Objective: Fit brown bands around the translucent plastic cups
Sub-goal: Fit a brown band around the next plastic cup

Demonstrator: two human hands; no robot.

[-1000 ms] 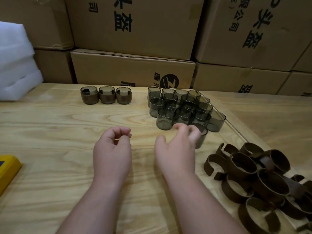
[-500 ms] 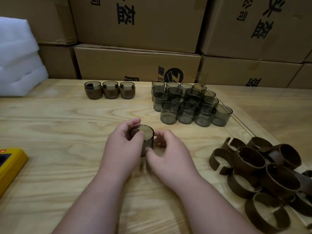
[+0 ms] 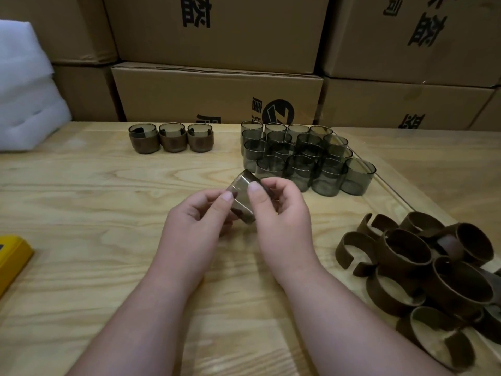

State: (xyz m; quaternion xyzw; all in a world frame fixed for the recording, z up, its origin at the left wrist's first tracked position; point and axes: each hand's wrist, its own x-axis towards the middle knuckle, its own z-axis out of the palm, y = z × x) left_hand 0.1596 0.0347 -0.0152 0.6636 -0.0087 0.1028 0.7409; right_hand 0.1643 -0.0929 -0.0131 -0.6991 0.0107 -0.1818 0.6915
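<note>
Translucent cup [image 3: 242, 198] was held tilted just above the table [image 3: 81, 207], centre frame, pinched between both hands. Left hand [image 3: 199, 226] had thumb and fingers curled onto its left side; right hand [image 3: 282, 213] had thumb on the near wall, fingers wrapped behind. Both were gripping the cup. Couldn't tell whether a band was already on it; a dark patch showed at its lower edge.

Room and edges:
- Bare cups [image 3: 303, 161] clustered at 1 o'clock from the hands, close: the nearest one sat just beyond the right hand's fingers.
- Three banded cups [image 3: 171, 138] stood in a row at 11 o'clock, well apart from the hands, near the table's far edge.
- Brown bands [image 3: 423, 270] were piled at 4 o'clock, near the right forearm, some open C-shapes, some closed rings.
- A seam or raised clear edge [image 3: 390, 191] ran diagonally from the bare cups toward the band pile.
- Yellow object [image 3: 12, 256] sat at 9 o'clock, at the left frame edge.
- White foam [image 3: 24, 93] and cardboard boxes [image 3: 217, 96] walled off the far edge, 10 to 2 o'clock.
- Open wood lay at 8 to 10 o'clock of the hands.

Versus half a second earlier: the cup had stood upright on the table between the hands; now it was lifted and tipped, with the right hand's grip shifted up onto it. The rest was unmoved.
</note>
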